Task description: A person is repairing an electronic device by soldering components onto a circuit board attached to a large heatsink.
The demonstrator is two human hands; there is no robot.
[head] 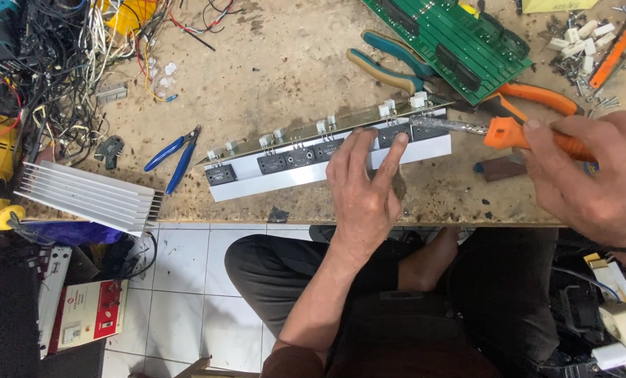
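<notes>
A long white aluminium bar (285, 178) lies along the front of the wooden bench, with several black transistors on its face and a narrow circuit strip (313, 129) with white blocks behind it. My left hand (365, 185) rests on the bar's right part, one fingertip on a black transistor (395, 134). My right hand (593, 175) grips the orange handle of a soldering iron (509, 133). Its metal tip (428, 123) points left and lies at the bar's right end, close to my left fingertip.
A green circuit board (453, 38) and teal-handled pliers (390, 63) lie behind the bar. Blue cutters (176, 155) and a finned heatsink (89, 196) are at the left, under a tangle of wires (40, 63). White ceramic parts and screws (579, 42) sit far right.
</notes>
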